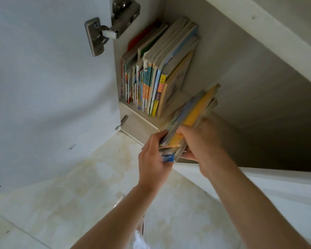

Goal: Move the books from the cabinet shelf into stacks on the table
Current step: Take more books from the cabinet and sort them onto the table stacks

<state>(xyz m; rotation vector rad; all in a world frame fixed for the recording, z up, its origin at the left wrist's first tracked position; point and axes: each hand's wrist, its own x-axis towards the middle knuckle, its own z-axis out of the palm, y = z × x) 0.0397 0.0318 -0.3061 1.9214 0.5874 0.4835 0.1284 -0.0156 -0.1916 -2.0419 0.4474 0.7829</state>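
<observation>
Both hands, left hand and right hand, curl their fingers round a bundle of books at the cabinet shelf edge; a row of books remains shelved, so much is left.

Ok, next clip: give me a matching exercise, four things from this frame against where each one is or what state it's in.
Things:
1. bundle of books
2. row of books
3. hinge
4. left hand

Places or states:
A. standing upright on the cabinet shelf
B. fixed on the open cabinet door
C. held between both hands
D. gripping the bundle's near end from the left side

Pairs: 1-C, 2-A, 3-B, 4-D
</observation>
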